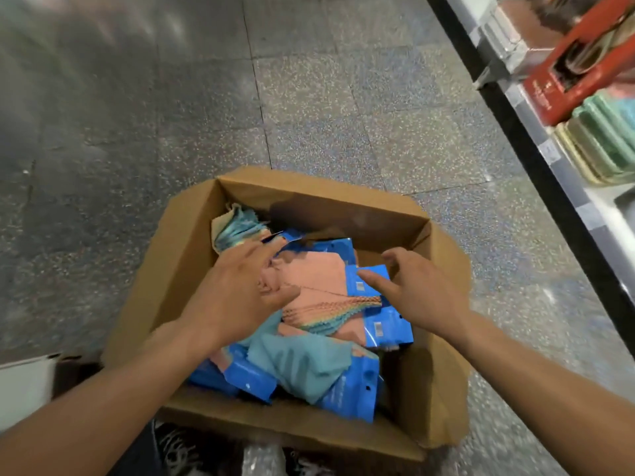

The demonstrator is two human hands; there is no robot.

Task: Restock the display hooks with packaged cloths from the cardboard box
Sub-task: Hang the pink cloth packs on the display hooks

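As left hand lies flat on packaged cloths, right hand spread over cardboard box, grips released, labels blurred.

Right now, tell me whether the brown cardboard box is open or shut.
Open. The brown cardboard box has its top flaps spread outward, and the blue-carded packs of cloths lie exposed inside it.

No legible text or labels
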